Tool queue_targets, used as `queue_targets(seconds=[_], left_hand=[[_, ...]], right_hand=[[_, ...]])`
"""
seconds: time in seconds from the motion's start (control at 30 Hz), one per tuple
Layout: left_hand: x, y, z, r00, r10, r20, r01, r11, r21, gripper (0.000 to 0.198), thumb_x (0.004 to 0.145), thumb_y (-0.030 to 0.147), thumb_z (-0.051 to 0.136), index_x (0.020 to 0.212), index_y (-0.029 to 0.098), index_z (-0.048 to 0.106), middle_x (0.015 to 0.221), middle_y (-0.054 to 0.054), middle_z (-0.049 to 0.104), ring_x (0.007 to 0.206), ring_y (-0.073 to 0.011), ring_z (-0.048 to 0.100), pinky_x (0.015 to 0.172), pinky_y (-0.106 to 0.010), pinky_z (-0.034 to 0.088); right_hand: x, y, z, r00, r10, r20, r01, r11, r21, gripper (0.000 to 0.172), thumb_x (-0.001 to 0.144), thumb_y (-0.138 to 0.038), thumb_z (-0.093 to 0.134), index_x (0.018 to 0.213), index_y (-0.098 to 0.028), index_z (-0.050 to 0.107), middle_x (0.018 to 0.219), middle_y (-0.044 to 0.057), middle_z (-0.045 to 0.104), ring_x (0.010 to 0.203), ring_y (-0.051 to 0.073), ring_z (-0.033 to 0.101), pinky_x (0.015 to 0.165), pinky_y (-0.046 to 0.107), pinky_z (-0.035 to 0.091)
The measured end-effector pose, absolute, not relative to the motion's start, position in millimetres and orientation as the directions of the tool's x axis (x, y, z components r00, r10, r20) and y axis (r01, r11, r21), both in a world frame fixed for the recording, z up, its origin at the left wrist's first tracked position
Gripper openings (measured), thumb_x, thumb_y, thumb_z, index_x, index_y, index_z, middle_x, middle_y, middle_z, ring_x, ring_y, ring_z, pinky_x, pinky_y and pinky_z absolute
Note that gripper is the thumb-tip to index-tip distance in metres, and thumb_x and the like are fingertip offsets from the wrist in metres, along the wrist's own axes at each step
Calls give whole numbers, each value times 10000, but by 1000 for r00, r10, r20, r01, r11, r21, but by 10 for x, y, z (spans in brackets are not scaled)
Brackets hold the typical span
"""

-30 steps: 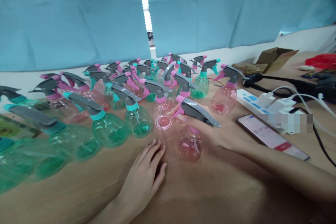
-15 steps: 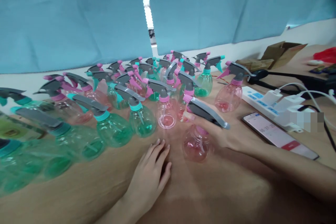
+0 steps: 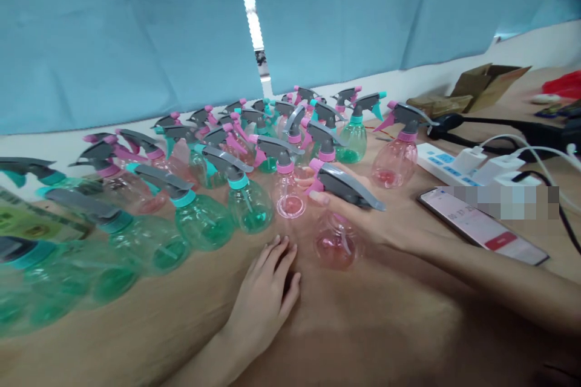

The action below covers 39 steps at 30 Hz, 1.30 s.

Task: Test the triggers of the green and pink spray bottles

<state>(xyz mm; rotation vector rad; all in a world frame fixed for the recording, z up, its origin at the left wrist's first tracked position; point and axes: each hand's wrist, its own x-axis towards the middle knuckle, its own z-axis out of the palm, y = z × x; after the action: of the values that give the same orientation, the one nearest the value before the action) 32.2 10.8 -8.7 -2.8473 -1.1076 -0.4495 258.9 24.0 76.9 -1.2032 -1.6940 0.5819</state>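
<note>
One pink bottle [image 3: 336, 243] within closed fingers of right hand [image 3: 363, 217]; left hand [image 3: 267, 299] flat, fingers nearly together; beyond fingertips, bottles [image 3: 247, 205] blurred past counting.

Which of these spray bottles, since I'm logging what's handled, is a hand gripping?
The pink bottle nearest the camera, in front of the other bottles: the right hand is closed round its neck, under the grey trigger.

Some two dozen spray bottles [image 3: 247, 208], one phone [image 3: 481, 227]
</note>
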Motion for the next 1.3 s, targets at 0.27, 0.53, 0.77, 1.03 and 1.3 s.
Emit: queue_targets(seconds=[0.27,0.53,0.77,1.03,1.3], left_hand=[[320,117,-86,698,651,299,667,-743,60,365,967,233,407,1296,105,502,1347,-155,541,1290,-289,457,1031,-492,404],[333,122,-80,704,648,289,670,-742,33,363,955,208,418,1287,93,507,1331,-163,554,1264,-288,486,1028,-484,410],[296,88,-115,711,614,341,650,-759,11,359,966,237,400,1288,133,521,1341,-139,555,1264,-286,492,1003,-478,440],[327,-9,-252,757,491,431,585,-804,-111,416,947,275,438,1344,160,485,1364,-119,545,1220,-288,542,934,-423,513],[334,15,-198,775,499,389,582,-803,-130,455,937,283,436,1381,183,427,1337,-102,573,1184,-276,577,925,-405,523]], right_hand=[[2549,93,981,-34,944,329,523,298,-799,192,811,-429,615,790,-242,576,631,-34,551,619,157,543,556,263,414],[2685,-72,910,-129,893,432,711,387,-587,349,735,-463,717,941,-216,582,834,23,613,753,197,591,681,323,500],[3001,-114,606,-95,849,520,755,402,-518,502,738,-492,697,1187,-307,568,964,48,678,888,286,637,764,445,517],[3540,180,596,-12,838,546,756,365,-543,412,787,-441,674,1123,-218,586,999,80,703,943,279,649,805,424,511],[3743,641,462,65,819,569,771,321,-550,467,804,-486,633,1151,-181,557,1019,104,680,930,271,636,816,420,493]])
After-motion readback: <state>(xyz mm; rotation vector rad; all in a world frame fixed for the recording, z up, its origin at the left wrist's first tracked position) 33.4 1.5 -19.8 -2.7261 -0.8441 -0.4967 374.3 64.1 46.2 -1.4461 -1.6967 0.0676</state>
